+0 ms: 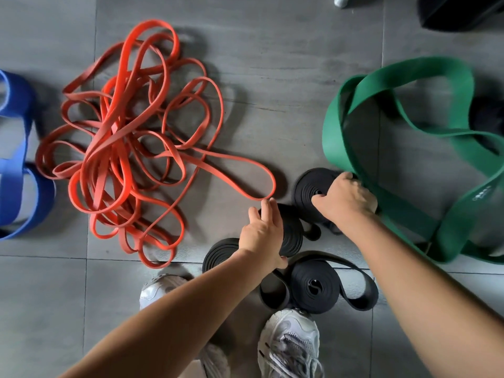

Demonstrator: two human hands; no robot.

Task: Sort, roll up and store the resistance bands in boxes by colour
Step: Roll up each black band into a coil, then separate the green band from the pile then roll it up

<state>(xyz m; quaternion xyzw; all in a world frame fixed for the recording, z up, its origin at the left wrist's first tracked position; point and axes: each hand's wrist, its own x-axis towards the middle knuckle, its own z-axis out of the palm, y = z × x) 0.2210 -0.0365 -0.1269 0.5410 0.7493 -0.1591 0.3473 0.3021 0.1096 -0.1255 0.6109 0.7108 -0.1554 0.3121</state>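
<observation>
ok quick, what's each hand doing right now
left hand: grips the middle black roll
right hand: grips the far black roll

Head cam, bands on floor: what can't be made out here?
- Blue bands: cut off by left edge; count unclear.
- Green band: runs off right edge; its white print too small to read.
- Middle black roll: largely under the left hand.
- Far black roll: partly under the right hand.
- Dark object, top right: cut by the frame edge, unidentifiable.
- Storage boxes: none in view.
</observation>
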